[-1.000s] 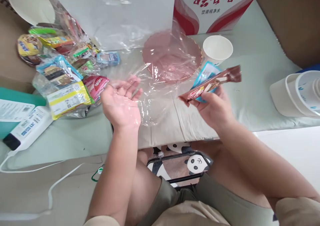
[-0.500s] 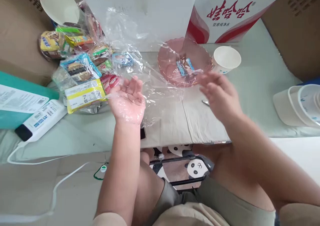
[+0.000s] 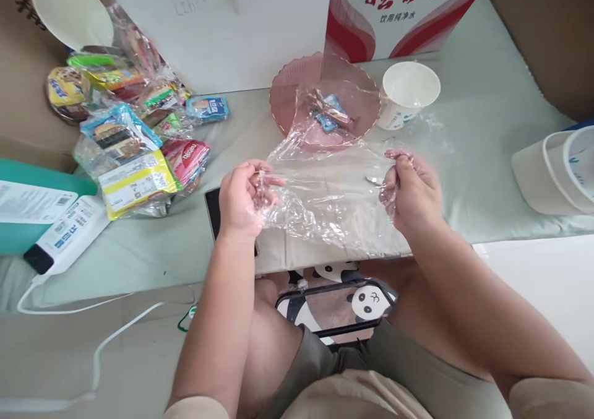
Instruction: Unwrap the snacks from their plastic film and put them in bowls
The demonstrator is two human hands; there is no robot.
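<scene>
Both hands are pinched shut on the clear plastic bag (image 3: 329, 205): the left hand (image 3: 241, 199) bunches one end and the right hand (image 3: 411, 193) grips the other. That leaves the bag stretched sideways between them, low over the near edge of the table (image 3: 464, 146). The pink dish (image 3: 288, 88) with a couple of snack packets (image 3: 330, 112) sits straight behind the bag's middle, about even between the hands.

I look down on a low surface under a pale green cloth (image 3: 464, 134), with a cardboard sheet (image 3: 278, 259) laid over it. Behind stand a white box (image 3: 232, 29) and a red-and-white carton (image 3: 399, 4) — brown cardboard (image 3: 547, 35) on the right. The floor (image 3: 547, 283) is white, the light soft and even.
</scene>
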